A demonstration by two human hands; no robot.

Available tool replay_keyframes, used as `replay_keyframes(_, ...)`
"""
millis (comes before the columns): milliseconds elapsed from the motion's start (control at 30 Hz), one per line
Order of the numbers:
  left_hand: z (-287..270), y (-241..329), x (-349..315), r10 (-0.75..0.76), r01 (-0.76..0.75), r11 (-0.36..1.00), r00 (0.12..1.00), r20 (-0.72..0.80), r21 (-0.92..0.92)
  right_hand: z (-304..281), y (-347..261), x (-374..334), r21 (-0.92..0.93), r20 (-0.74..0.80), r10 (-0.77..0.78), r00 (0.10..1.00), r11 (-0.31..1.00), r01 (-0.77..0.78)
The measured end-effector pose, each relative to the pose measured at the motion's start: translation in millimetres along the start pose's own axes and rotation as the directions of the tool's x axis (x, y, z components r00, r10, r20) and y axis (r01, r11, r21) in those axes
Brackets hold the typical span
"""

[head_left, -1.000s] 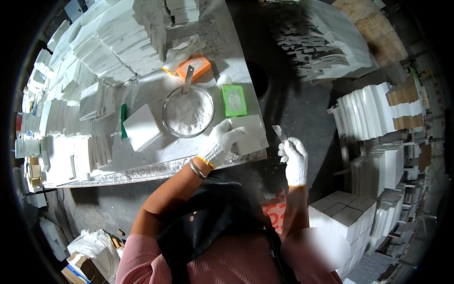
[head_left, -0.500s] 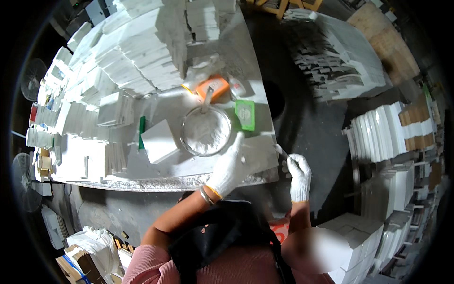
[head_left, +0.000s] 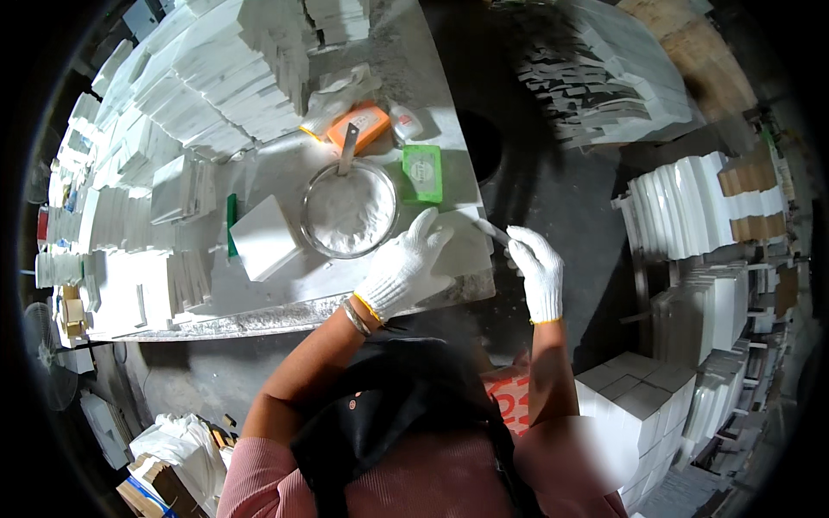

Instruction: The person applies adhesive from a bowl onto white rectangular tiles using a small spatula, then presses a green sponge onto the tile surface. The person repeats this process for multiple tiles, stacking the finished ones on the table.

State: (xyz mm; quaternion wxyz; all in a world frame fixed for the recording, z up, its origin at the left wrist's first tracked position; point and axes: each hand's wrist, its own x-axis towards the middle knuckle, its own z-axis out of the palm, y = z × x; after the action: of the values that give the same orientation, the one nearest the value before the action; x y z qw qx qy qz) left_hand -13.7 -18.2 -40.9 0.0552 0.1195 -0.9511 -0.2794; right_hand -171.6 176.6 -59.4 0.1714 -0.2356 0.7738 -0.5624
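Note:
My left hand (head_left: 404,266), in a white knit glove, rests with fingers apart on or just over a pale flat tile (head_left: 471,252) at the table's near right corner. In my gloved right hand (head_left: 539,269), off the table's right edge, the fingers close on a slim scraper (head_left: 490,230). Its tip reaches the tile's right edge; whether it touches cannot be told. Beyond my left hand stands a round clear bowl (head_left: 308,226) of white powder or paste, a metal spatula (head_left: 348,148) leaning in it. A green box (head_left: 422,173) lies right of the bowl.
An orange box (head_left: 358,126), a plastic bag (head_left: 343,97) and a white bottle (head_left: 403,122) lie behind the bowl. Left of it are a white block (head_left: 266,239) and a green strip (head_left: 231,224). Stacked tiles (head_left: 229,69) crowd the table's far left; more stacks (head_left: 678,207) stand right.
The view has shifted, so the table's things sit further left and higher. My left hand's fingers have spread over the tile. My right hand has brought the scraper up closer to the tile's edge.

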Motion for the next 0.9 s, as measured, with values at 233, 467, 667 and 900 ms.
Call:
replay_keyframes(233,6,-12,2,0.107,-0.114,0.98,0.993,-0.052,-0.164,10,-1,26,0.068,0.076,0.047,0.996,0.996,-0.052)
replay_keyframes(467,14,-18,5,0.175,-0.204,0.953,0.974,-0.142,-0.225,14,-12,36,-0.006,0.12,0.072,0.99,0.997,-0.072)
replay_keyframes(667,16,-8,-6,0.141,-0.178,0.97,0.967,-0.213,-0.167,15,-9,47,-0.011,0.15,0.064,0.987,0.998,-0.063)
replay_keyframes(900,19,-5,-8,0.099,-0.125,0.985,0.976,-0.195,-0.123,10,-8,37,-0.092,0.175,0.009,0.985,0.996,0.007)
